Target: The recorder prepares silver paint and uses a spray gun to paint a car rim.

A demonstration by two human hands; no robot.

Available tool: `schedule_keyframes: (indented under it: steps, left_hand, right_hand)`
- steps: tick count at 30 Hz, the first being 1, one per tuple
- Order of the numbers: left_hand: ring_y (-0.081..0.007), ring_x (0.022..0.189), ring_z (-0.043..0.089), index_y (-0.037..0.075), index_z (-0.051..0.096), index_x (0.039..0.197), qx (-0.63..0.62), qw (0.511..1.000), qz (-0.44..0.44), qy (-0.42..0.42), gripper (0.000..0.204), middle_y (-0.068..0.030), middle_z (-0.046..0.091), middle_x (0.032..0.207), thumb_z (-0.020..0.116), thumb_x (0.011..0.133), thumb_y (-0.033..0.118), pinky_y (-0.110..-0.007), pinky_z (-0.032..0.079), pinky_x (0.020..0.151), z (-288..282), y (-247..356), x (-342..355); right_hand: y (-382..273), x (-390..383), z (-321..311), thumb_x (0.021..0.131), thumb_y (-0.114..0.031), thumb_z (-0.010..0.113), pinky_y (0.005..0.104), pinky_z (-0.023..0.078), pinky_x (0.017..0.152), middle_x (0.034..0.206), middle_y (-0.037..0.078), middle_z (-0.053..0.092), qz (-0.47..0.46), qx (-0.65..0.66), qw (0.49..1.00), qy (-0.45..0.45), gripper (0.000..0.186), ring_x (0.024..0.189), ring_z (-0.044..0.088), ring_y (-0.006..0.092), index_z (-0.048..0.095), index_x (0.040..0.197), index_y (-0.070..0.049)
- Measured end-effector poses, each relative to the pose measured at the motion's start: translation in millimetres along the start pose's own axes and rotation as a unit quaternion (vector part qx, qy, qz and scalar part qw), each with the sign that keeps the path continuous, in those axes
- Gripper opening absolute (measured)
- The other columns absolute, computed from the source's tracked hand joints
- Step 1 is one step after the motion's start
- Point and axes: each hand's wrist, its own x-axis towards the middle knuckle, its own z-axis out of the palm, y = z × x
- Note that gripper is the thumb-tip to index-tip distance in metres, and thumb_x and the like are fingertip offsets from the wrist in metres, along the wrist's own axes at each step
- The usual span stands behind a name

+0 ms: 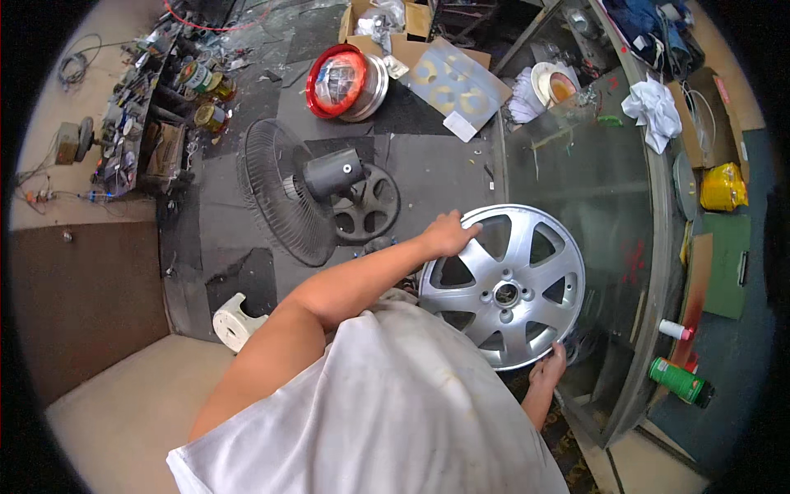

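A silver alloy wheel rim (518, 267) with broad spokes is held up in front of me, its face toward my view. My left hand (448, 235) is closed on its upper-left edge. At the lower right edge, my right hand (549, 367) grips the same rim from the outside. The rim's far side and some of my fingertips are hidden behind it. A dark-framed glass panel (605, 198) stands just right of the rim.
A pedestal fan (284, 193) stands left of the rim. Beyond it sit a red-rimmed wheel (337, 82) and cardboard boxes (403, 48). A cluttered shelf (152, 123) lines the left wall. On the right lie a green can (676, 379) and a yellow package (724, 188).
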Motion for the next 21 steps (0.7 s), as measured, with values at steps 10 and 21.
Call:
schedule_keyframes:
  steps: [10, 21]
  left_hand:
    - [-0.0452, 0.121, 0.057, -0.011, 0.05, 0.131, -0.004, 1.0, 0.019, 0.014, 0.081, -0.0362, 0.056, 0.127, 0.054, 0.091, 0.059, -0.047, 0.045, 0.104, -46.8, 19.3, -15.0]
    - [-0.0438, 0.12, 0.058, -0.009, 0.049, 0.134, -0.034, 0.999, 0.02, -0.029, 0.081, -0.0334, 0.06, 0.125, 0.054, 0.092, 0.061, -0.047, 0.046, 0.102, -116.8, 14.3, 96.5]
  right_hand:
    - [-16.8, 10.0, 41.0, 0.092, -0.01, 0.057, 0.0388, 0.048, 0.095, 0.113, 0.01, 0.064, 0.0, 0.032, 0.999, -0.04, 0.025, 0.107, 0.061, 0.0253, 0.063, 0.115, -0.001]
    - [-65.0, 10.5, 155.2, 0.09, -0.013, 0.058, 0.0369, 0.052, 0.087, 0.105, 0.011, 0.066, -0.07, -0.001, 0.997, -0.014, 0.028, 0.096, 0.064, 0.0235, 0.063, 0.112, 0.002]
